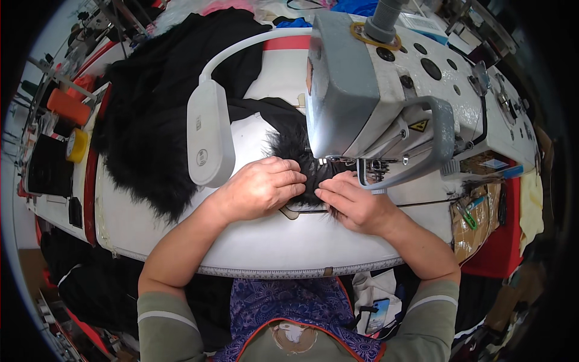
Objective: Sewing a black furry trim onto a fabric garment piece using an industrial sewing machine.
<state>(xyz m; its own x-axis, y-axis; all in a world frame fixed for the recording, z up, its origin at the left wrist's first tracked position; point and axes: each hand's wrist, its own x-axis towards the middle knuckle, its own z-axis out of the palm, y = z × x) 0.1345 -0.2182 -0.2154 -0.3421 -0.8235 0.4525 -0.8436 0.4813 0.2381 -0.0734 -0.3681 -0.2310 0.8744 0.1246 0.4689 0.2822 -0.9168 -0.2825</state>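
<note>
Guiding black fur-trimmed cloth (312, 175) between both hands, a person sits before a sewing machine (344, 84) rising beyond the right hand (356, 202). That hand and the left (259, 187) rest half-curled on the fabric; pinching or pressing, I can't tell. Stitching looks under way, unfinished; more furry black fabric (145, 133) lies beyond the left hand.

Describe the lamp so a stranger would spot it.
Find the big sewing machine on the white table. Left of it, a curved neck leads down to the lamp. It is a smooth, pale, rounded slab, unlike the furry black garment beside it.
</note>
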